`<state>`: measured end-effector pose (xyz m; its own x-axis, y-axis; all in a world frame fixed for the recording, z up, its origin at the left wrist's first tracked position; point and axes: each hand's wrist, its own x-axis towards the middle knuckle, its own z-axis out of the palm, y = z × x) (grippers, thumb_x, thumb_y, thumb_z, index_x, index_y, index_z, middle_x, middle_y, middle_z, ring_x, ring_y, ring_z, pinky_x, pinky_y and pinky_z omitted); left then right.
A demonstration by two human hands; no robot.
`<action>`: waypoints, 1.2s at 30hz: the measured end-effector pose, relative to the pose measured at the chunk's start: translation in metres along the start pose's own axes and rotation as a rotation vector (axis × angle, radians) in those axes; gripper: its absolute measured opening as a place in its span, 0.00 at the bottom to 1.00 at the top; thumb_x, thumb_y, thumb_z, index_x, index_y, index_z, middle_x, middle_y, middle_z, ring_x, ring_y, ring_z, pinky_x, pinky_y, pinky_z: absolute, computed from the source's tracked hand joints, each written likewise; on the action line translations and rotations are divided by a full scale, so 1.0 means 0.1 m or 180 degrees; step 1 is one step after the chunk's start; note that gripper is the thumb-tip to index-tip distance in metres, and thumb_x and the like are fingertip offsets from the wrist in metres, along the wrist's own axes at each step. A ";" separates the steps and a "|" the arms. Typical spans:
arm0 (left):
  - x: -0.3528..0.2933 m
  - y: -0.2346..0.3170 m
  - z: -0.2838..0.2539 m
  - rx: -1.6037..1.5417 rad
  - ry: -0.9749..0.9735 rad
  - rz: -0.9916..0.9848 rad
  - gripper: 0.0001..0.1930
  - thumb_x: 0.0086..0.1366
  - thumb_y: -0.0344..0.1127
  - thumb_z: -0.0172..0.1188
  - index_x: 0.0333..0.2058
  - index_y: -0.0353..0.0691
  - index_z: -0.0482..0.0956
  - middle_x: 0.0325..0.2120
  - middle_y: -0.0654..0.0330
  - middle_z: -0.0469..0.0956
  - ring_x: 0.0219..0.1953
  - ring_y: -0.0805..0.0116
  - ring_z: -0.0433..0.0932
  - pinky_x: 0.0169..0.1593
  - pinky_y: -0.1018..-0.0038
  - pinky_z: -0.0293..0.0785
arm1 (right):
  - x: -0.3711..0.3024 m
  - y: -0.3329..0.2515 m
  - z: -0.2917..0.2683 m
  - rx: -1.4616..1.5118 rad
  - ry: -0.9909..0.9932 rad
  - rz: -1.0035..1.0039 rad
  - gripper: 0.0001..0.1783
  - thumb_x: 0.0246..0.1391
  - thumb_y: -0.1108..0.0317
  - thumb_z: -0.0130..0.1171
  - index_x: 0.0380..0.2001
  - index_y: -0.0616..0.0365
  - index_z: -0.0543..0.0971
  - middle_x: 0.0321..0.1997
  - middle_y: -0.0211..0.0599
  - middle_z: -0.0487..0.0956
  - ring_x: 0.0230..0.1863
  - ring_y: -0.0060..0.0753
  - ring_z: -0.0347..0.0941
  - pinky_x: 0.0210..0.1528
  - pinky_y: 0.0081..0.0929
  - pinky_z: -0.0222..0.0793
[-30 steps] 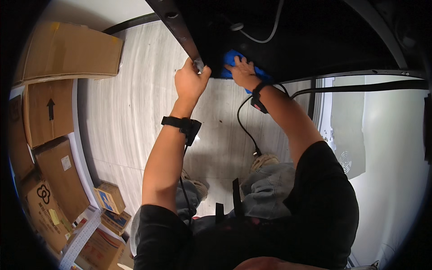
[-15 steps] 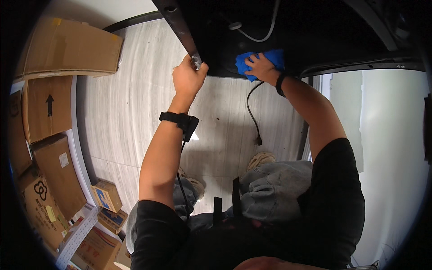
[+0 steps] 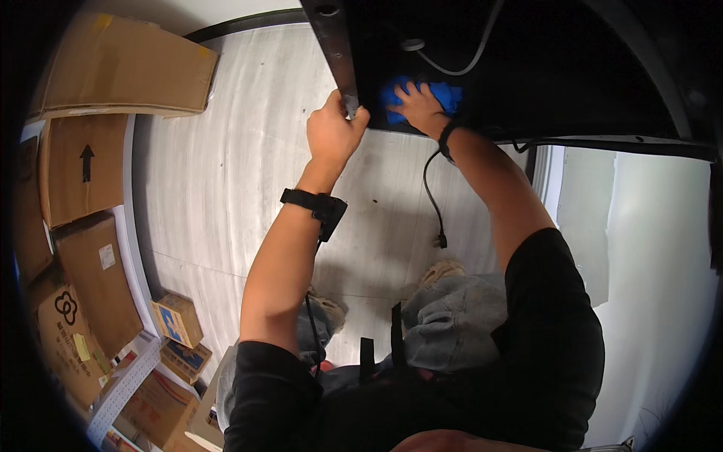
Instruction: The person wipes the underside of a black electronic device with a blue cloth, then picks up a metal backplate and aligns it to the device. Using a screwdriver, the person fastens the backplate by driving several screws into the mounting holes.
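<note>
One blue cloth [image 3: 446, 93], bunched: placed on the dark inner face of a black panel [image 3: 527, 94], close to the panel's near edge and just inside its left corner. Long axis: roughly left to right across the view, as far as the folds show; the middle is hidden under a hand.

One right hand [image 3: 423, 110]: directly on top of the cloth, palm down, fingers parted over it and reaching away from the body. Whether they pinch a fold cannot be told. This is the nearer hand, already in contact.

One left hand [image 3: 336, 129]: closed on the lower end of a dark metal frame edge [image 3: 339, 56], thumb to the right of it, the other fingers mostly hidden. From here the cloth lies to the right and slightly farther out, apart from the hand, with the frame edge between.

One dark cable [image 3: 428, 188]: hanging below the right wrist, its plug [image 3: 441, 240] above the floor [image 3: 218, 173] in view.

One pale cable [image 3: 468, 66]: looped beyond the cloth, well clear of the fingers.
</note>
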<state>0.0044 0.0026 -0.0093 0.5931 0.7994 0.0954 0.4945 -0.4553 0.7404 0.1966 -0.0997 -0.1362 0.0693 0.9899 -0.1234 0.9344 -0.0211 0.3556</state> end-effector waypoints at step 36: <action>-0.02 0.16 -0.10 0.0026 -0.0310 -0.0115 0.14 0.50 0.40 0.61 0.34 0.37 0.78 0.25 0.56 0.82 0.27 0.61 0.82 0.34 0.72 0.76 | -0.59 0.00 -0.30 0.1389 -0.2035 0.1314 0.24 0.52 0.66 0.54 0.54 0.34 0.74 0.63 0.47 0.58 0.59 0.61 0.57 0.54 0.62 0.57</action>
<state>0.0044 -0.0026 0.0087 0.6335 0.7737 0.0033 0.5216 -0.4302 0.7367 0.1821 -0.1542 -0.1005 0.4918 0.6262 -0.6050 0.8327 -0.5413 0.1165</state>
